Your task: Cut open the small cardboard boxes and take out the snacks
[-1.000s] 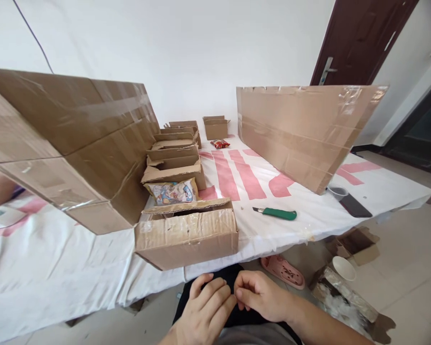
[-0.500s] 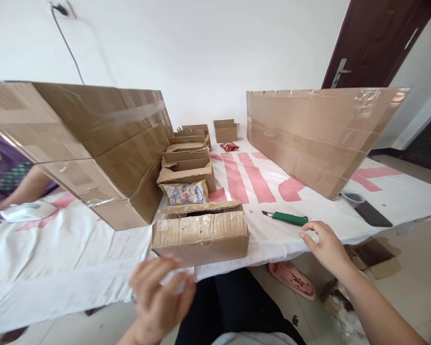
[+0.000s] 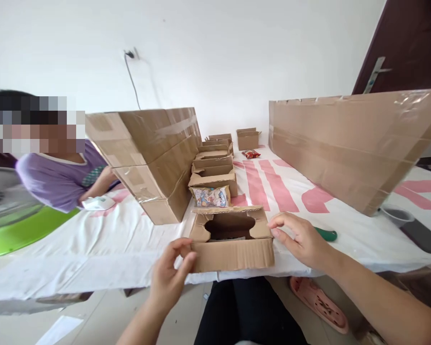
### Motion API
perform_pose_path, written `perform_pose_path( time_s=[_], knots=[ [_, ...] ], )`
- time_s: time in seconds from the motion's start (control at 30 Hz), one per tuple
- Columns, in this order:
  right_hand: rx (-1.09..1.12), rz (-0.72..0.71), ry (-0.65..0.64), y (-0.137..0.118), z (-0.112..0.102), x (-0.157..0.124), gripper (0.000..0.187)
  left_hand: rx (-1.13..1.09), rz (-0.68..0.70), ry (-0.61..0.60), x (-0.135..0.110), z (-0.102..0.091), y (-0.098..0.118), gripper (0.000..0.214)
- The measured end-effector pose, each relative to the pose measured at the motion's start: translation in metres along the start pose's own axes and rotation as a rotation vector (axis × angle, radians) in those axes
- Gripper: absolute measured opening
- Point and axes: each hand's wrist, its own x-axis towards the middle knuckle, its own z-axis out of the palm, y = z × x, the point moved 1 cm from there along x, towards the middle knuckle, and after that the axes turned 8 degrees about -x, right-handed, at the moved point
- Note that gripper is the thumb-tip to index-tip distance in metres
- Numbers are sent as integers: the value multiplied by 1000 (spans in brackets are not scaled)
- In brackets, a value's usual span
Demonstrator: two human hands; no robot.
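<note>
Single head-worn view — from above wearer's black-trousered legs (image 3: 251, 311), facing forward and down across long table draped in white-and-pink cloth (image 3: 111, 244). Bare left hand (image 3: 170, 268) and bare right hand (image 3: 301, 239) close, low in frame — smooth white wall (image 3: 219, 57) far ahead.

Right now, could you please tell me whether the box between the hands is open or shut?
The box is open: a wide gap in its top shows the dark inside.

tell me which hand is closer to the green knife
Right. The right hand partly hides the green knife; the left hand is at the box's left end, farther away.
</note>
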Motion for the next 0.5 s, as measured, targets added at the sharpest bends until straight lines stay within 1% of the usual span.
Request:
perform_pose_path(
  time_s=[0.03, 0.1, 0.13, 0.17, 0.27, 0.33, 0.4, 0.43, 0.5],
  knots=[
    [17, -51, -68, -7, 4, 11, 18, 141, 102, -41, -1, 3, 0, 12],
    [3, -132, -215, -20, 16, 33, 22, 366, 307, -78, -3, 10, 0, 15],
    [-30, -151, -299, -25, 25, 44, 24, 441, 371, -81, -4, 14, 0, 16],
    [-77, -153, -396, -28, 33, 55, 25, 495, 403, -76, -5, 17, -1, 18],
    [-211, -81, -732, -32, 57, 85, 28, 545, 381, -46, -8, 21, -5, 31],
    [-241, -43, -912, -31, 67, 102, 30, 559, 340, -16, -11, 22, -8, 36],
    [-242, -38, -1002, -28, 73, 112, 28, 571, 310, 0, -13, 22, -10, 33],
    [-248, -36, -1019, -27, 76, 116, 26, 576, 299, 0, -14, 22, -10, 30],
    [-272, -8, -1011, -23, 82, 117, 26, 580, 285, -28, -14, 22, -9, 27]
  ],
)
